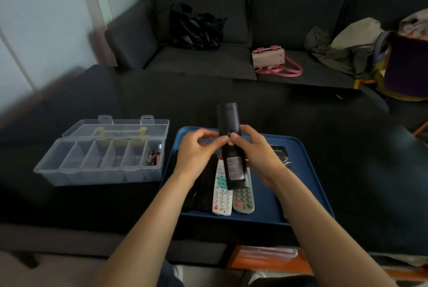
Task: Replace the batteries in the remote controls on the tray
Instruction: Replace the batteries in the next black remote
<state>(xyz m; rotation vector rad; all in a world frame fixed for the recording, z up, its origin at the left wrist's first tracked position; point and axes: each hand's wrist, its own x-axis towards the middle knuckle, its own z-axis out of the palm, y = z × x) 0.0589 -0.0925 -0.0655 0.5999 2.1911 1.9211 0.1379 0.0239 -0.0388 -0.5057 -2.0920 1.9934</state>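
Above the blue tray [301, 161] I hold a long black remote [229, 122] back side up, its label facing me. My right hand [257, 147] grips its middle from the right. My left hand [196, 147] pinches it at the battery bay, thumb and fingers meeting the right thumb there; a small yellowish spot shows between the thumbs. On the tray lie a white remote [221, 198], a grey remote [244, 201] and black remotes [205, 184], partly hidden under my left forearm. A dark packet [281, 153] lies on the tray's right side.
A clear plastic compartment box [99, 161] with its lid open stands left of the tray; its rightmost cell holds a few batteries [154, 155]. All rest on a dark table. Behind is a dark sofa with a black bag [196, 27], a pink handbag [269, 57] and clothes.
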